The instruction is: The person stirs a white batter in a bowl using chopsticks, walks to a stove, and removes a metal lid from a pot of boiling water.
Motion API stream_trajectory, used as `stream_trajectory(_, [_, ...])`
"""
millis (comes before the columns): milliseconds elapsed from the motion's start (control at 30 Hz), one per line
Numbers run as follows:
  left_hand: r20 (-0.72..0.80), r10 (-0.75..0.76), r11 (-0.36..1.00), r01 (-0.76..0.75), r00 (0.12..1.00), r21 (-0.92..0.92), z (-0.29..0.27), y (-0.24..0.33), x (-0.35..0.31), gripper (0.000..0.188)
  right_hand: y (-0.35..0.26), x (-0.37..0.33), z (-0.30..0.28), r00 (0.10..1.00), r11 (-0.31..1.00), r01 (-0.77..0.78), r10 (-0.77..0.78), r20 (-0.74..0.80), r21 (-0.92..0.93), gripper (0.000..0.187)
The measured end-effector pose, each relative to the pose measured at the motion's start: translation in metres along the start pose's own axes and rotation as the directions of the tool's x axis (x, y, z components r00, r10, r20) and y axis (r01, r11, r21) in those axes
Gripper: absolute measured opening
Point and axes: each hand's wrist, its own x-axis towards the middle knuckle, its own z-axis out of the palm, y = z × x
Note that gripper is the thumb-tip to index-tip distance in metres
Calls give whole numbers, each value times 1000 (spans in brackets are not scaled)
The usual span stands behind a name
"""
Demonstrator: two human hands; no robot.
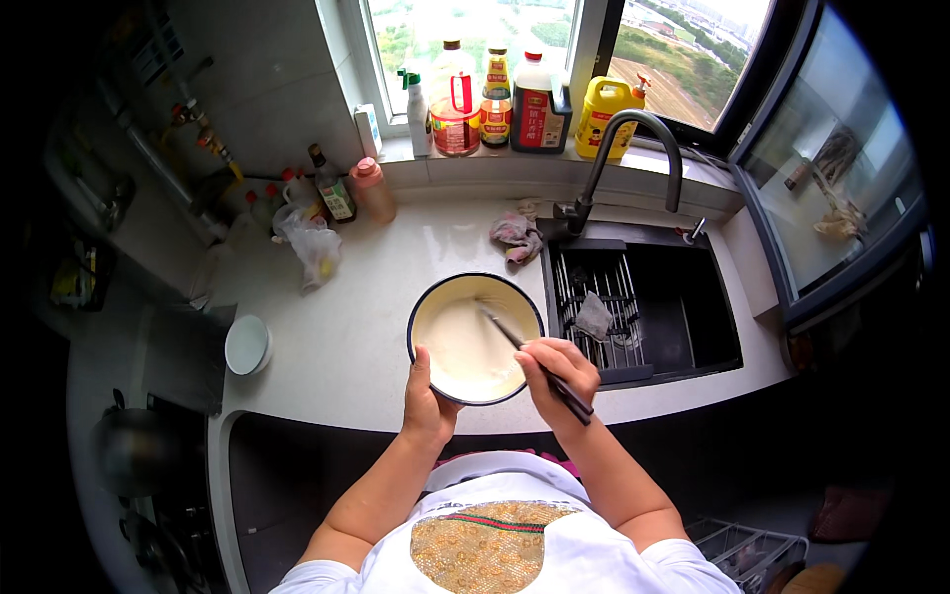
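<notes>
A round enamel bowl [441,298] with a dark blue rim stands at the front of the counter, holding a pale, creamy liquid [457,343]. My left hand [428,404] grips its near left side, the thumb over the rim and the fingers beneath the edge. In my right hand [562,378] is a pair of dark chopsticks [507,333], slanting over the right side of the bowl. Their tips dip into the liquid near the middle, where its surface looks streaked.
Right of the bowl, a black sink [683,307] has a metal rack [625,297] and a dark curved faucet [645,117]. A crumpled cloth [517,236] lies behind the bowl. A white bowl [247,345], a plastic bag [315,247] and bottles [372,190] sit left; jugs [541,107] line the windowsill.
</notes>
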Motion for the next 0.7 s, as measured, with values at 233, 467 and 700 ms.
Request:
stream_trajectory(233, [13, 1, 1000, -1, 1000, -25, -6, 1, 2, 67, 4, -4, -14, 960, 887, -266, 210, 183, 378, 4])
stream_trajectory(467, [47, -7, 1000, 7, 999, -12, 1, 0, -1, 68, 8, 7, -12, 979, 957, -201, 189, 75, 210, 8])
stream_trajectory(700, [17, 20, 1000, -20, 1000, 22, -4, 7, -1, 70, 16, 9, -45, 652, 547, -758, 608, 453, 356, 6])
